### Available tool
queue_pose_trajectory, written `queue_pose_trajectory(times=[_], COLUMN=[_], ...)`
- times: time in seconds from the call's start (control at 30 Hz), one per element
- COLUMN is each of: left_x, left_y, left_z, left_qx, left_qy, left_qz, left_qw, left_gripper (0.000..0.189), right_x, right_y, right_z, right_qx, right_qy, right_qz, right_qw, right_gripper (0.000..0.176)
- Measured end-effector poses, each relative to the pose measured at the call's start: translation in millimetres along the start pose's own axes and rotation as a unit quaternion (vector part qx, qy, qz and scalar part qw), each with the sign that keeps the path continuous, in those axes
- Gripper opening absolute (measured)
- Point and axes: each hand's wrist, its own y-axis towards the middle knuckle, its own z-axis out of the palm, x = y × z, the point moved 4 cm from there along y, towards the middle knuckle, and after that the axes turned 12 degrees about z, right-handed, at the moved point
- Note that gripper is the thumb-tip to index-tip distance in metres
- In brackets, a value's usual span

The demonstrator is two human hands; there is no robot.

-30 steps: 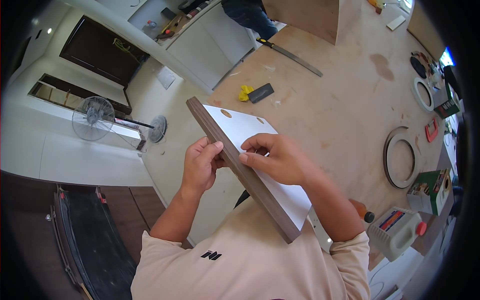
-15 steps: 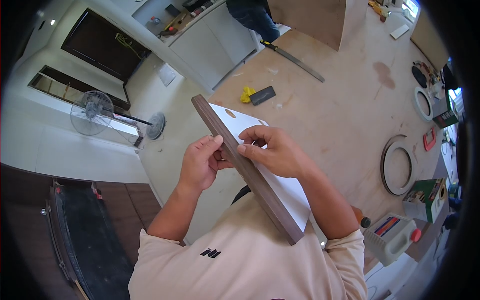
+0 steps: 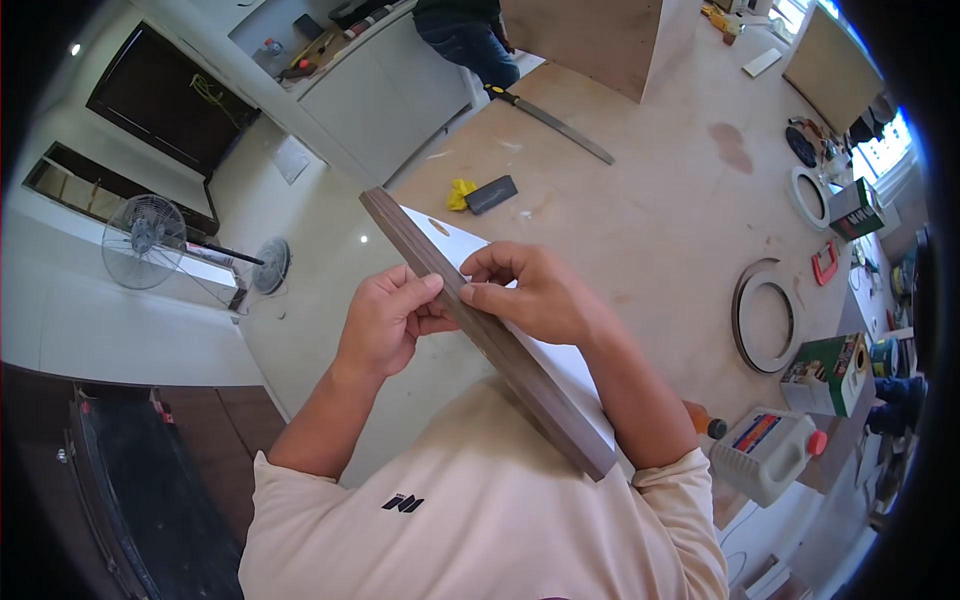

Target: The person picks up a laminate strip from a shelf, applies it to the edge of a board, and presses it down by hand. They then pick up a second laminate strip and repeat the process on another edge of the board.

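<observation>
Slanting across my front is a white board with holes in its face (image 3: 575, 378) and a brown wood-grain edge (image 3: 500, 352) turned up toward me. Its lower end lies close to my shirt. My left hand (image 3: 388, 318) is closed on the brown edge from the left, thumb on top and fingers curled beneath. My right hand (image 3: 540, 295) comes over the white face, its thumb and bent index finger pinched at the right side of the brown edge. The tips of its other fingers are hidden.
On the worktable (image 3: 650, 220) lie a file (image 3: 560, 130), a dark block (image 3: 491, 195), a yellow crumpled piece (image 3: 460, 194) and a banding roll (image 3: 738, 320). A jug (image 3: 765, 455) and box (image 3: 825, 375) stand right. A person (image 3: 470, 45) is behind; a fan (image 3: 145, 235) stands left.
My view has turned a little, so the room and table sit further left. The right thumb and index finger have come closer onto the brown edge. Both hands stay at the board.
</observation>
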Motion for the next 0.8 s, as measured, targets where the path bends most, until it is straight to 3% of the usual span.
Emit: queue_pose_trajectory(times=[0.2,0.43,0.6,0.8], left_x=[-2,0,-1,3], left_y=[-2,-4,-12,-32], left_z=[11,13,8,19], left_qx=[-0.036,-0.071,-0.07,-0.06], left_qy=[0.011,0.035,0.033,-0.017], left_qz=[0.025,0.037,0.005,-0.046], left_qw=[0.999,0.996,0.997,0.997], left_gripper=[0.018,0.02,0.022,0.025], right_x=[-2,1,-10,-20], right_y=[6,12,17,16], right_z=[-4,-6,-2,0], right_qx=[0.029,0.066,0.073,0.078], right_qy=[0.014,0.007,0.038,0.106], right_qz=[-0.019,0.029,0.024,0.025], right_qw=[0.999,0.997,0.996,0.991], right_gripper=[0.039,0.035,0.039,0.028])
